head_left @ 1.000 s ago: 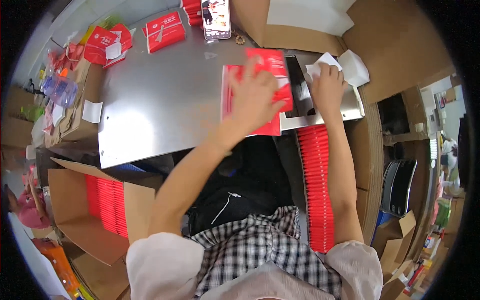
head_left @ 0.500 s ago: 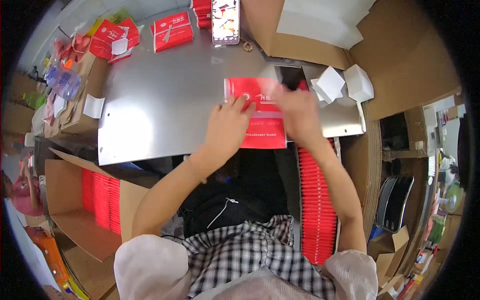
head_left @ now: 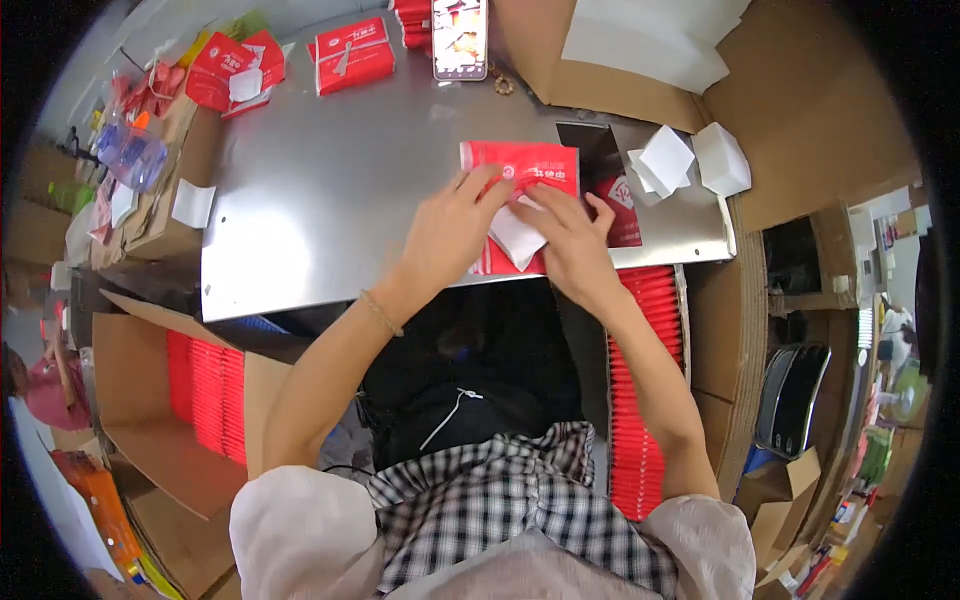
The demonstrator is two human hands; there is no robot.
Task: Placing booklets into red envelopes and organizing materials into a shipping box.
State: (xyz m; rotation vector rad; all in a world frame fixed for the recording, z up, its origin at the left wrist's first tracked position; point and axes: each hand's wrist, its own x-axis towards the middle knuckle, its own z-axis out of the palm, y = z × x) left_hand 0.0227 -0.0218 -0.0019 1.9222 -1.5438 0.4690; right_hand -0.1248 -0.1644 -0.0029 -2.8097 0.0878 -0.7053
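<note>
A flat red printed packet (head_left: 550, 165) lies at the front of the metal table, its near edge by the table's edge. A white folded paper (head_left: 518, 238) rests over the packet, partly hidden under my fingers. My left hand (head_left: 455, 225) pinches the packet at its middle, fingertips close together. From the right, my right hand (head_left: 570, 235) curls over the white paper, thumb raised and fingertips meeting those of my left. A rectangular opening (head_left: 590, 150) in the tabletop, with another red packet (head_left: 622, 210) at it, is just beyond my right hand.
White folded papers (head_left: 664, 162) stand at the right beside a cardboard box (head_left: 800, 130). Red packets fill boxes below, at right (head_left: 640, 440) and left (head_left: 215, 400). A lit phone (head_left: 460, 40), a tied red bundle (head_left: 353, 58) and more red packets (head_left: 235, 65) are at the back.
My right hand has moved left and nearer from beside the packet to its middle. A white folded paper now shows on the packet. The view has shifted slightly.
</note>
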